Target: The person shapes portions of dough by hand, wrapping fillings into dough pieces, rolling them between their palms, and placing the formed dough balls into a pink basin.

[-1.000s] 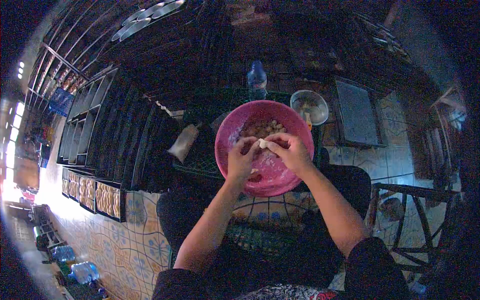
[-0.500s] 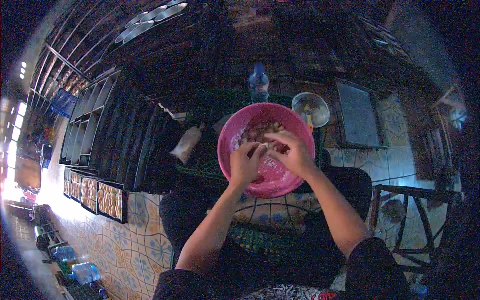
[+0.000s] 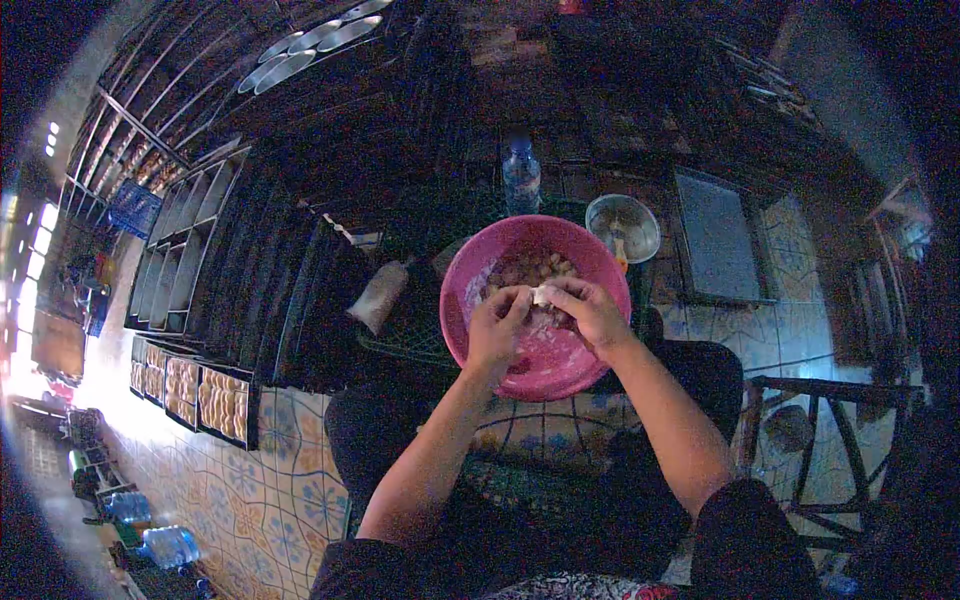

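My left hand (image 3: 498,325) and my right hand (image 3: 592,312) meet above a pink basin (image 3: 560,375). Between their fingertips is a small pale dough piece (image 3: 543,295), pinched from both sides. Several small brownish lumps (image 3: 550,264) lie in the far part of the basin, and white powder coats its inner wall and bottom. A metal bowl (image 3: 640,228) with an orange-handled utensil (image 3: 620,250) in it stands beyond the basin to the right. Behind the basin stands a clear bottle (image 3: 521,178) with a blue cap.
A bag of pale contents (image 3: 380,297) lies left of the basin on a green crate (image 3: 415,338). Right are a grey tray (image 3: 718,240) and a dark metal frame (image 3: 825,390). Trays of bread rolls (image 3: 223,405) and large water bottles (image 3: 170,546) are at the left.
My hands have drawn closer around the dough piece, and my right fingers have curled in from a more spread position. The view has shifted slightly.
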{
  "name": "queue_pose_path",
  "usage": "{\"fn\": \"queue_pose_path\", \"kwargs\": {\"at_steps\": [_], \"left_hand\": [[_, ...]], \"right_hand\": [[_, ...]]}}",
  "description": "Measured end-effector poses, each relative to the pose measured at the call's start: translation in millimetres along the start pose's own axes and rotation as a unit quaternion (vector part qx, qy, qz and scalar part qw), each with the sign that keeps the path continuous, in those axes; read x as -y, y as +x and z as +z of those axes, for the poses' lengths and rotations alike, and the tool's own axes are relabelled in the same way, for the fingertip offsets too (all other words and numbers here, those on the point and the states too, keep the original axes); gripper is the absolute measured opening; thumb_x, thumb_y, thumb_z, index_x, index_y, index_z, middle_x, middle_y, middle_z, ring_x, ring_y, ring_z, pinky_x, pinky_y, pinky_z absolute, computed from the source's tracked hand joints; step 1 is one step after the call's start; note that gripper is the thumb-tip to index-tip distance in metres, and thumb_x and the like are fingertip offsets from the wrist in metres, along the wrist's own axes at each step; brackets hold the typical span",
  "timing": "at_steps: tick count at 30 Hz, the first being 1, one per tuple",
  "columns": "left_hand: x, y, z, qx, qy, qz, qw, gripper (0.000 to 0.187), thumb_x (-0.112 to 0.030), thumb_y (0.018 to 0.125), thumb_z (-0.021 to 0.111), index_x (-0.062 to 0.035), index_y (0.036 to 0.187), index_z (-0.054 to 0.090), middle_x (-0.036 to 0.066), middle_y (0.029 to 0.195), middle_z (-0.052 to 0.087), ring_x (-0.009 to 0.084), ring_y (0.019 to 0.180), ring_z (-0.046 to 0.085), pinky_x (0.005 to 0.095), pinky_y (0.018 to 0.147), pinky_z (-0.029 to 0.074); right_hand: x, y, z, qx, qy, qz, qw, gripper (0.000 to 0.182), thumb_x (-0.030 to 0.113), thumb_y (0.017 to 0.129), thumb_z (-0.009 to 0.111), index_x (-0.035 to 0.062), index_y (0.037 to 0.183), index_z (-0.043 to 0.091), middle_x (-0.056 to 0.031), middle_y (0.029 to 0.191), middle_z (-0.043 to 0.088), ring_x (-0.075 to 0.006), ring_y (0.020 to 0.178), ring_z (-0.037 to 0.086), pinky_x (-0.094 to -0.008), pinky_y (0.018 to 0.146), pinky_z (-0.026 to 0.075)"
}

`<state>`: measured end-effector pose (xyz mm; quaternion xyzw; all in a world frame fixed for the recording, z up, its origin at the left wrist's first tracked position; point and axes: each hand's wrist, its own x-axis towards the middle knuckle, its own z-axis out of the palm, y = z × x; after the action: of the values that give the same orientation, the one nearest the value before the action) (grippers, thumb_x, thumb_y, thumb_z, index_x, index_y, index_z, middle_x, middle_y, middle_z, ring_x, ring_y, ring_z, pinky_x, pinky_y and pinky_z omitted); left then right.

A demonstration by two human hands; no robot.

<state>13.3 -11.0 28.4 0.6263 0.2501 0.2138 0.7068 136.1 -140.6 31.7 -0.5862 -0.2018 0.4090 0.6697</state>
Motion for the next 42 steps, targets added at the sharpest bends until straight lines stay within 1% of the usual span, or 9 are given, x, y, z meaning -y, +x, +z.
{"fn": "queue_pose_path", "kwargs": {"at_steps": [5, 13, 16, 18, 26, 32, 38, 41, 42], "left_hand": [[9.2, 1.6, -10.7, -0.053, 0.208, 0.109, 0.971, 0.021, -0.021, 0.097, 0.069, -0.0027, 0.106, 0.072, 0.006, 0.097, 0.071, 0.0141, 0.088, 0.065, 0.0282, 0.077, 0.052], [-8.0, -0.3, -14.0, 0.077, 0.189, 0.007, 0.979, 0.030, -0.023, 0.092, 0.073, -0.0034, 0.114, 0.072, 0.014, 0.098, 0.076, 0.0234, 0.088, 0.073, 0.0384, 0.077, 0.055], [-18.9, -4.2, -19.1, 0.070, 0.353, 0.057, 0.931, 0.029, -0.021, 0.090, 0.074, -0.0031, 0.114, 0.072, 0.016, 0.098, 0.075, 0.0255, 0.088, 0.074, 0.0389, 0.078, 0.055], [-11.5, 0.4, -24.9, 0.076, 0.365, 0.096, 0.923, 0.028, -0.021, 0.090, 0.074, -0.0034, 0.112, 0.072, 0.016, 0.099, 0.075, 0.0262, 0.089, 0.074, 0.0391, 0.079, 0.055], [-7.6, 11.4, -39.6, 0.127, 0.365, 0.129, 0.913, 0.027, -0.021, 0.089, 0.074, -0.0045, 0.110, 0.074, 0.019, 0.103, 0.074, 0.0328, 0.092, 0.073, 0.0409, 0.084, 0.054], [0.9, -0.9, -31.9, -0.009, 0.385, 0.191, 0.903, 0.026, -0.024, 0.088, 0.072, -0.0026, 0.101, 0.075, 0.020, 0.099, 0.073, 0.0385, 0.091, 0.071, 0.0451, 0.082, 0.055], [69.6, 3.0, -34.8, 0.099, 0.565, -0.020, 0.819, 0.024, -0.016, 0.085, 0.065, 0.0011, 0.101, 0.070, 0.023, 0.101, 0.071, 0.0404, 0.097, 0.068, 0.0486, 0.080, 0.057], [82.7, 1.3, -28.4, 0.129, 0.549, 0.022, 0.825, 0.026, -0.017, 0.084, 0.065, 0.0001, 0.103, 0.068, 0.023, 0.100, 0.070, 0.0388, 0.097, 0.068, 0.0492, 0.079, 0.057], [116.0, 9.0, -28.9, 0.077, 0.326, -0.030, 0.942, 0.024, -0.017, 0.083, 0.065, -0.0020, 0.101, 0.070, 0.022, 0.098, 0.070, 0.0389, 0.093, 0.069, 0.0489, 0.077, 0.057]], "right_hand": [[1.3, -6.4, 7.4, -0.001, -0.119, -0.048, 0.992, 0.027, 0.025, 0.095, 0.070, 0.0037, 0.112, 0.072, -0.0070, 0.107, 0.073, -0.0208, 0.103, 0.067, -0.0368, 0.095, 0.051], [16.3, -15.0, 8.2, 0.003, -0.386, -0.257, 0.886, 0.030, 0.019, 0.088, 0.071, 0.0070, 0.116, 0.069, -0.0125, 0.113, 0.070, -0.0310, 0.110, 0.066, -0.0420, 0.097, 0.051], [18.2, -18.2, 5.5, 0.049, -0.519, -0.234, 0.820, 0.033, 0.021, 0.087, 0.072, 0.0077, 0.117, 0.068, -0.0117, 0.114, 0.070, -0.0312, 0.112, 0.065, -0.0427, 0.096, 0.051], [7.4, -10.7, 6.2, 0.001, -0.540, -0.412, 0.734, 0.032, 0.018, 0.083, 0.078, 0.0050, 0.111, 0.069, -0.0118, 0.110, 0.069, -0.0311, 0.094, 0.070, -0.0384, 0.081, 0.057], [-9.9, -1.0, 6.1, 0.027, -0.506, -0.359, 0.784, 0.027, 0.014, 0.081, 0.078, 0.0021, 0.104, 0.070, -0.0137, 0.094, 0.069, -0.0303, 0.086, 0.070, -0.0395, 0.072, 0.056], [19.3, -6.9, -4.1, -0.048, -0.428, -0.279, 0.858, 0.022, 0.018, 0.083, 0.078, 0.0034, 0.098, 0.073, -0.0106, 0.090, 0.073, -0.0253, 0.083, 0.071, -0.0354, 0.073, 0.055], [35.7, -15.6, -19.9, -0.073, -0.406, -0.188, 0.892, 0.022, 0.020, 0.087, 0.077, 0.0019, 0.099, 0.073, -0.0100, 0.092, 0.075, -0.0184, 0.083, 0.072, -0.0326, 0.078, 0.055], [27.8, -15.5, -14.0, -0.031, -0.391, -0.198, 0.898, 0.024, 0.022, 0.088, 0.077, 0.0020, 0.101, 0.073, -0.0110, 0.095, 0.075, -0.0192, 0.086, 0.072, -0.0328, 0.078, 0.055], [27.1, -17.1, -11.8, -0.026, -0.399, -0.206, 0.893, 0.024, 0.022, 0.088, 0.077, 0.0020, 0.101, 0.073, -0.0116, 0.097, 0.075, -0.0201, 0.087, 0.072, -0.0331, 0.078, 0.055]]}}
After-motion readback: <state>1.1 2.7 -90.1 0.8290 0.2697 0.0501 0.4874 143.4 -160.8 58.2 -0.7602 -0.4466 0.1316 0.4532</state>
